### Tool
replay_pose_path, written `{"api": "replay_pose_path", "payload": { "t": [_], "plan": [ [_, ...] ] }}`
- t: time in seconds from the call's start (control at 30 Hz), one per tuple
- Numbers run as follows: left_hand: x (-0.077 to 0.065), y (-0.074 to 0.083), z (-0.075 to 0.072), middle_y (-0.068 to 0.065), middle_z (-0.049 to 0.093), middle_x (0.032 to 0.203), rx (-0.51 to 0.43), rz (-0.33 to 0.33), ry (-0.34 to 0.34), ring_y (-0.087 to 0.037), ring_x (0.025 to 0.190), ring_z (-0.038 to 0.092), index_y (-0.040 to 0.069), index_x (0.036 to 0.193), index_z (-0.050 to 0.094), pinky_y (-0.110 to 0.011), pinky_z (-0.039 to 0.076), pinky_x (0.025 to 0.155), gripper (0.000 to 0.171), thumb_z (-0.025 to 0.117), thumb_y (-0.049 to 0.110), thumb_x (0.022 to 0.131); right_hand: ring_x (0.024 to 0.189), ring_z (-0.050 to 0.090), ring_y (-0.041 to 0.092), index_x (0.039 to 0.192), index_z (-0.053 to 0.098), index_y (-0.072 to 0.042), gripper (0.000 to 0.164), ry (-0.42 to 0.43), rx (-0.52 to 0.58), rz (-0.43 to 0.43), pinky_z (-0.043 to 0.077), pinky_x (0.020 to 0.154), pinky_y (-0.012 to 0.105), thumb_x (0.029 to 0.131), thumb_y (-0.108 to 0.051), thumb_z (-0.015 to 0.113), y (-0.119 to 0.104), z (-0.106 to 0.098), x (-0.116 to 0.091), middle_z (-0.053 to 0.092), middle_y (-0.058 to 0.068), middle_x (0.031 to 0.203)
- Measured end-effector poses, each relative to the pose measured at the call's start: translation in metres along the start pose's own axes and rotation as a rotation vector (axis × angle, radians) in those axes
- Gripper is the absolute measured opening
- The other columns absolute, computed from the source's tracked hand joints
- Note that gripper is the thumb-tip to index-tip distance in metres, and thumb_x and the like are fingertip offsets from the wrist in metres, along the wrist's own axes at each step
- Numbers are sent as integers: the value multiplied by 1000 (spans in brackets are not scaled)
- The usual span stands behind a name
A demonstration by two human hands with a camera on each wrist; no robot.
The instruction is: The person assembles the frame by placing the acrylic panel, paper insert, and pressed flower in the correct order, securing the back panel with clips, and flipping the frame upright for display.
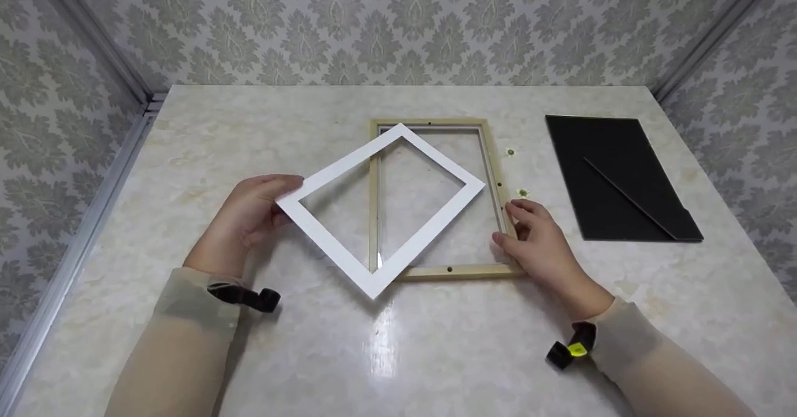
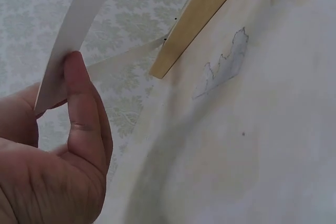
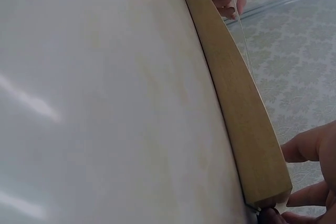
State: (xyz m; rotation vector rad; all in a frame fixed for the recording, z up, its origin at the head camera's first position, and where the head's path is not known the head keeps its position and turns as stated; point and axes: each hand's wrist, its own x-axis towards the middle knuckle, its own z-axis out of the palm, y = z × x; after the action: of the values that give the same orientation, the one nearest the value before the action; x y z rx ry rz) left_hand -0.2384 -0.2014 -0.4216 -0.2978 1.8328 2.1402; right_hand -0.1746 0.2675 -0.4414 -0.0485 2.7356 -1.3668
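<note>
My left hand (image 1: pixel 246 211) pinches one corner of a white picture mat (image 1: pixel 330 243), thumb on top. The mat is turned like a diamond and held up, overlapping the left part of a light wooden picture frame (image 1: pixel 467 272). In the left wrist view the mat (image 2: pixel 86 11) shows at a slant between thumb and fingers, above the table. The frame lies on the table with a clear pane inside it. At its lower right side, my right hand (image 1: pixel 545 243) grips the side bar, thumb inward and fingers along the outer edge. The right wrist view shows the frame's bar (image 3: pixel 236 103) with fingers (image 3: pixel 310 195) at its near corner.
A black backing board (image 1: pixel 573 174) with a thin dark strip (image 1: pixel 629 197) across it lies at the right of the table (image 1: pixel 311 355). Two small greenish round pieces (image 1: pixel 522 192) lie between board and frame. Patterned walls (image 1: pixel 373 31) stand behind and at the sides.
</note>
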Motion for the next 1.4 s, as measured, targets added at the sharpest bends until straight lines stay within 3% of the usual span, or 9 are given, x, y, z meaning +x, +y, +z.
{"api": "replay_pose_path", "payload": {
  "t": [0.1, 0.23, 0.33, 0.43, 0.7, 0.97, 1.1, 1.27, 1.4],
  "plan": [
    [-4, -1, -2, 4, 82, 95, 74, -40, -67, -7, 76, 77, 6, 124, 82, -21, 66, 68, 21, 70, 14, 108, 126, 61, 32, 166, 47, 8, 71, 1, 0, -8, 48, 93, 13, 106, -17, 76, 1, 4, -1, 41, 25, 176],
    [-6, -3, 2, 5, 81, 104, 128, -66, -165, -10, 86, 77, 2, 146, 72, -26, 69, 78, 40, 64, 9, 107, 130, 60, 32, 167, 46, 8, 67, 2, 7, 15, 51, 99, 17, 111, -21, 70, 1, 6, -3, 40, 23, 177],
    [-8, -3, 9, 4, 78, 103, 109, -61, -221, -11, 83, 74, 5, 155, 64, -26, 68, 75, 51, 59, 6, 104, 147, 55, 39, 168, 43, 8, 65, 2, 21, 40, 53, 121, 36, 116, -27, 63, 1, 6, -4, 37, 23, 180],
    [-11, -2, 17, 2, 75, 102, 68, -36, -269, -10, 77, 72, 5, 159, 60, -25, 67, 71, 55, 55, 3, 104, 162, 45, 44, 168, 42, 10, 64, 7, 48, 48, 41, 135, 55, 120, -29, 57, 0, 5, -5, 35, 24, 181],
    [-13, 0, 22, -1, 74, 122, 59, 9, -375, -11, 81, 72, 5, 174, 40, -23, 65, 71, 75, 53, -2, 101, 165, 43, 43, 168, 43, 8, 63, 14, 42, 63, 39, 137, 56, 120, -31, 56, 2, 4, -5, 36, 23, 181],
    [-11, 0, 20, -2, 73, 126, 58, 27, -368, -11, 86, 75, 2, 173, 41, -20, 65, 73, 76, 53, -7, 98, 167, 39, 43, 169, 41, 8, 64, -1, 42, 53, 38, 138, 59, 121, -32, 54, 2, 2, -3, 34, 23, 182],
    [-10, -2, 23, -3, 72, 127, 56, 45, -350, -13, 96, 77, 2, 172, 41, -23, 67, 80, 75, 57, -9, 100, 156, 50, 40, 168, 43, 8, 61, -2, 23, 27, 46, 129, 51, 120, -27, 55, 1, 1, -3, 36, 22, 181],
    [-11, -6, 35, -2, 65, 122, 53, 44, -321, -14, 102, 75, 3, 171, 45, -28, 69, 87, 76, 68, -11, 100, 133, 54, 28, 168, 46, 5, 62, 11, 35, 23, 48, 101, 18, 108, -8, 54, 1, 0, -4, 41, 19, 174],
    [-12, -11, 45, 0, 63, 116, 32, 50, -297, -12, 99, 74, 0, 170, 46, -28, 70, 88, 74, 69, -11, 101, 127, 56, 28, 168, 49, 4, 68, 5, 45, 20, 47, 88, 12, 100, -1, 54, 0, 1, -4, 46, 20, 160]
  ]
}}
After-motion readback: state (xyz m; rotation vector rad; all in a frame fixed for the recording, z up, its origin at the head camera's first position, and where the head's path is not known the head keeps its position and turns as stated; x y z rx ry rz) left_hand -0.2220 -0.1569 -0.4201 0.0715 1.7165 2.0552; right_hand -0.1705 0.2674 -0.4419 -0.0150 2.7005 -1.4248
